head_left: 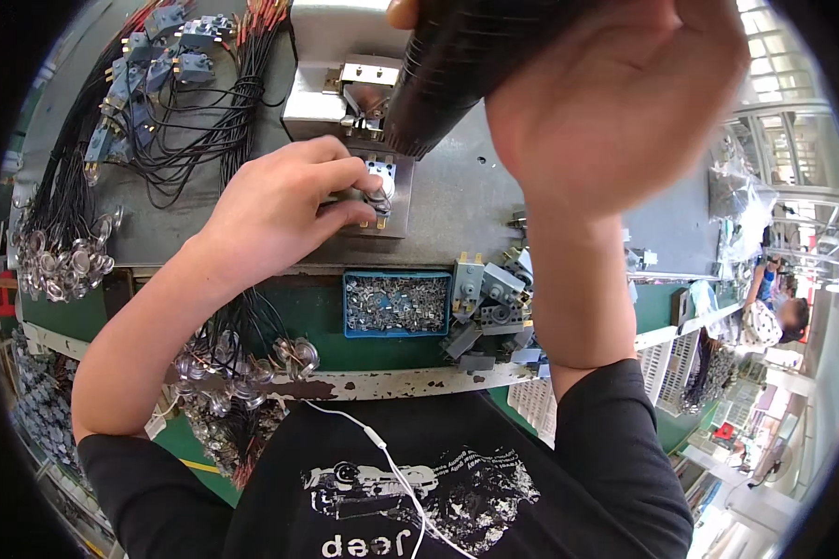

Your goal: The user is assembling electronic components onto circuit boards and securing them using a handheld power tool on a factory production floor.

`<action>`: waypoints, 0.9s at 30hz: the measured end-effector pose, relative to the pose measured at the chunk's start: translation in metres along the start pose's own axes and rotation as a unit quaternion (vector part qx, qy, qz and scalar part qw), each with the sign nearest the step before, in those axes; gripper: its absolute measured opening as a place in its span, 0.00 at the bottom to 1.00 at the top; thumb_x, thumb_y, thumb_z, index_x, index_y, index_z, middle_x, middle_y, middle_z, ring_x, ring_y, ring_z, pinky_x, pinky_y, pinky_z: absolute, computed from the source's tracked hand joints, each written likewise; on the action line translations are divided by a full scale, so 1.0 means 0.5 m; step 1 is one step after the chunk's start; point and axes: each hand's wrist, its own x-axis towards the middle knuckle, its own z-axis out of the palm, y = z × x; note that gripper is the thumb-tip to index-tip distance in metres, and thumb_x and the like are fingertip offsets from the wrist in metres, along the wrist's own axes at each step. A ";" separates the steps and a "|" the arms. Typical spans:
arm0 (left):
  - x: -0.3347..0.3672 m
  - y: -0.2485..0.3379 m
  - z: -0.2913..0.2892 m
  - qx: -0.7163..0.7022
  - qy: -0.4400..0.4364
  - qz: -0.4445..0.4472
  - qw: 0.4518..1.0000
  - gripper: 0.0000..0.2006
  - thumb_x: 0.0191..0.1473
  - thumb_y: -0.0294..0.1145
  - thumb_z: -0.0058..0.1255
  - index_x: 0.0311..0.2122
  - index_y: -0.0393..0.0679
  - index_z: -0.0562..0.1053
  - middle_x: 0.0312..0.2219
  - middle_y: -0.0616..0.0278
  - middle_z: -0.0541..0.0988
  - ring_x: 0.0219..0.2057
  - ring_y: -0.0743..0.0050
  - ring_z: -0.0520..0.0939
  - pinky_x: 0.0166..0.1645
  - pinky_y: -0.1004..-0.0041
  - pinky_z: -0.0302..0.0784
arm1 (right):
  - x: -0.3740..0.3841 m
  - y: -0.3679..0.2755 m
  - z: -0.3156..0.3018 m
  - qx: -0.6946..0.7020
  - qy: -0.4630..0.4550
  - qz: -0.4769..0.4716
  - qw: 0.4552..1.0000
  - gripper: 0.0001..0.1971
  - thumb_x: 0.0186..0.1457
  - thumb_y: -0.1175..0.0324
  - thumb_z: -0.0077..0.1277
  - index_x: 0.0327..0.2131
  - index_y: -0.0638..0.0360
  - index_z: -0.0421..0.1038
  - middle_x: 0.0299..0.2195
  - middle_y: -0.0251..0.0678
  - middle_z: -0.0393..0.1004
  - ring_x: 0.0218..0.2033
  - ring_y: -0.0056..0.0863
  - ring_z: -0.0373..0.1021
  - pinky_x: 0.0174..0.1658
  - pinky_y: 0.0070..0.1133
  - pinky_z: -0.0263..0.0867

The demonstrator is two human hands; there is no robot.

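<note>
My left hand (pixel 284 200) pinches at a small round metal part (pixel 379 198) on a grey component with brass prongs. That component lies on a flat metal plate (pixel 396 224) in front of a metal fixture (pixel 368 88). High at the right, close to the camera, my right hand (pixel 615 112) is wrapped round a black ribbed cylindrical tool (pixel 447 79). A fingertip shows at the tool's far side. The tool's lower end hangs just above and right of my left fingertips; it partly hides the fixture.
A blue tray (pixel 396 333) of small metal pieces sits at the bench edge. Right of it lie piled grey switch-like components (pixel 499 307). Bundled black wires (pixel 238 121) with grey components and round metal ends (pixel 65 261) cover the left side. A person (pixel 778 312) is far right.
</note>
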 end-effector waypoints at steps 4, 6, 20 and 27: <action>0.001 -0.002 0.012 0.014 0.032 0.020 0.999 0.11 0.53 0.34 0.64 0.41 0.47 0.78 0.42 0.63 0.81 0.41 0.58 0.83 0.45 0.62 0.80 | 0.006 0.016 -0.010 -0.024 -0.036 -0.072 0.996 0.23 0.54 0.84 0.61 0.50 0.65 0.61 0.34 0.37 0.76 0.30 0.19 0.75 0.31 0.17 0.72; 0.000 -0.001 0.012 0.020 0.046 0.032 0.998 0.11 0.53 0.33 0.64 0.41 0.46 0.78 0.45 0.62 0.81 0.43 0.57 0.82 0.46 0.62 0.80 | 0.012 0.020 -0.011 -0.034 -0.055 -0.110 0.992 0.23 0.54 0.84 0.61 0.50 0.65 0.62 0.34 0.37 0.77 0.30 0.19 0.75 0.31 0.17 0.72; -0.002 0.000 0.008 -0.015 0.018 0.003 1.000 0.11 0.53 0.34 0.63 0.41 0.45 0.77 0.46 0.61 0.81 0.46 0.53 0.82 0.49 0.61 0.80 | -0.017 -0.036 -0.001 0.006 -0.018 0.141 0.990 0.26 0.54 0.85 0.60 0.53 0.65 0.59 0.35 0.37 0.77 0.32 0.20 0.76 0.33 0.18 0.74; 0.002 0.000 0.010 -0.005 0.019 0.009 1.000 0.10 0.54 0.33 0.63 0.39 0.44 0.76 0.42 0.63 0.80 0.43 0.54 0.82 0.45 0.60 0.80 | 0.023 0.004 -0.008 -0.139 -0.152 -0.116 0.972 0.27 0.55 0.82 0.62 0.54 0.63 0.57 0.35 0.37 0.77 0.37 0.22 0.76 0.40 0.20 0.76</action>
